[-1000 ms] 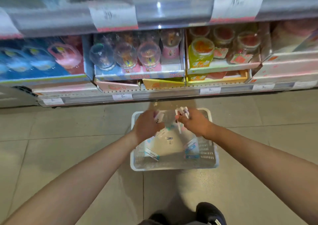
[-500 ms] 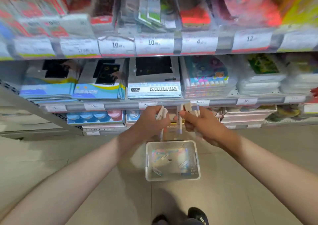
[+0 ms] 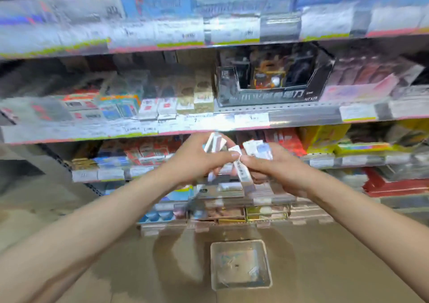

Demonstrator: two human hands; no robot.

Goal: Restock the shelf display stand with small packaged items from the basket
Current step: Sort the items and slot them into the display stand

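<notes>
Both hands have risen from the basket (image 3: 241, 265), which now sits on the floor well below them. Above the basket, the left hand (image 3: 197, 161) grips several small white packets (image 3: 214, 143); just beside it the right hand (image 3: 276, 170) pinches a long packet (image 3: 243, 175) and clutches more. Behind both hands stands the blurred shelf (image 3: 209, 126).
</notes>
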